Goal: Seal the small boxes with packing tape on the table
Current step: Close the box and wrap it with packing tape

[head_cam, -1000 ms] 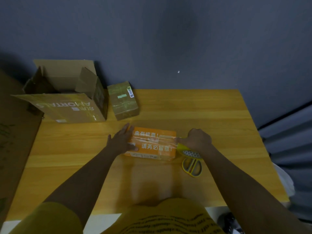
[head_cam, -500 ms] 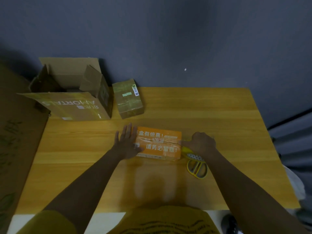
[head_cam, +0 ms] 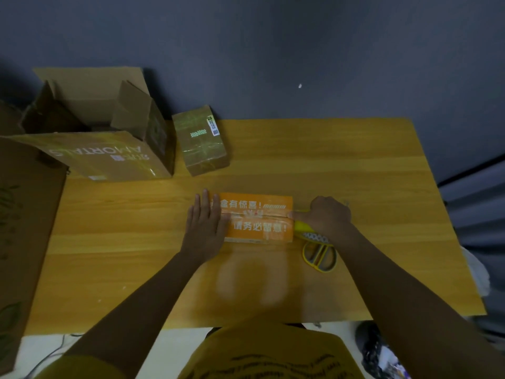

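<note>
— Where do we find the box being sealed?

— We see the orange box (head_cam: 257, 218) lying flat near the middle of the wooden table (head_cam: 341, 165), its printed white characters facing up and a strip of clear tape (head_cam: 254, 213) running along the seam across its top.

— And what are the hands doing?

— We see the left hand (head_cam: 205, 228) laid flat with straight fingers spread, its palm on the table and against the box's left end, fingertips reaching onto the top edge. The right hand (head_cam: 326, 216) is at the box's right end, its fingers curled around a yellow tape dispenser (head_cam: 314, 236), whose yellow body and patterned part show under the wrist, with the looped handle lying on the table just right of the box. A fingertip of that hand touches the box's right edge at the seam.

— Can we tell whether the tape is cut?

— We cannot tell; the hand hides that spot.

— What else do we see on the table?

— At the far left we see a large open cardboard box (head_cam: 109, 138), flaps up, with "AMORTALS" printed upside down on its side. Just beside it, to its right, stands a small brown box (head_cam: 200, 140) already wrapped in clear tape, bearing a white label. Both sit well apart from the orange box, against the dark wall (head_cam: 273, 50).
</note>
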Tool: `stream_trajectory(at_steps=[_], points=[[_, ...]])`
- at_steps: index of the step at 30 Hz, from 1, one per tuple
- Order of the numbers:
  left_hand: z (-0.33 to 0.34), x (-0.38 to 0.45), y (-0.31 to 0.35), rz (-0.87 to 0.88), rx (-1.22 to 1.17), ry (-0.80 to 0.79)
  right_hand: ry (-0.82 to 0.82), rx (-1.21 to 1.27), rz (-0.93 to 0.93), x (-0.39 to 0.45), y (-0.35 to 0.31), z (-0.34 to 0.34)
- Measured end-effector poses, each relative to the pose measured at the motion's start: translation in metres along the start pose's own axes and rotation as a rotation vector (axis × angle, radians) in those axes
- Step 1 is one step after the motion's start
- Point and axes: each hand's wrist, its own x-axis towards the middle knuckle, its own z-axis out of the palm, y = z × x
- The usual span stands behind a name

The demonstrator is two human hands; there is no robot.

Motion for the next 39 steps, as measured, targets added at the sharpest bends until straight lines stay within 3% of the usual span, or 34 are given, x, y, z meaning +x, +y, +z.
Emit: stream_trajectory(at_steps=[3, 8, 11, 16, 26, 32, 36, 39], points=[[0.002, 0.004, 0.002, -0.047, -0.15, 0.053, -0.001, -0.007, 0.001, -0.001, -0.001, -0.001], [0.006, 0.006, 0.008, -0.142, 0.003, 0.024, -0.028, 0.023, 0.008, -0.004, -0.002, -0.003], [0.004, 0.012, 0.023, -0.349, -0.069, -0.016, -0.044, -0.011, 0.018, -0.005, -0.004, -0.004], [0.008, 0.023, 0.052, -0.675, -0.168, 0.199, -0.061, -0.034, 0.031, -0.005, -0.004, -0.002], [0.011, 0.027, 0.045, -0.59, 0.017, 0.156, -0.058, -0.028, 0.031, -0.004, -0.004, -0.002], [0.021, 0.021, 0.034, -0.301, 0.125, 0.253, -0.057, -0.012, 0.009, -0.006, -0.003, -0.001], [0.034, 0.023, 0.061, -0.06, 0.243, 0.155, -0.046, -0.026, 0.015, -0.004, -0.004, 0.0], [0.046, 0.025, 0.083, 0.01, 0.241, 0.159, -0.059, -0.032, 0.022, -0.002, -0.004, -0.001]])
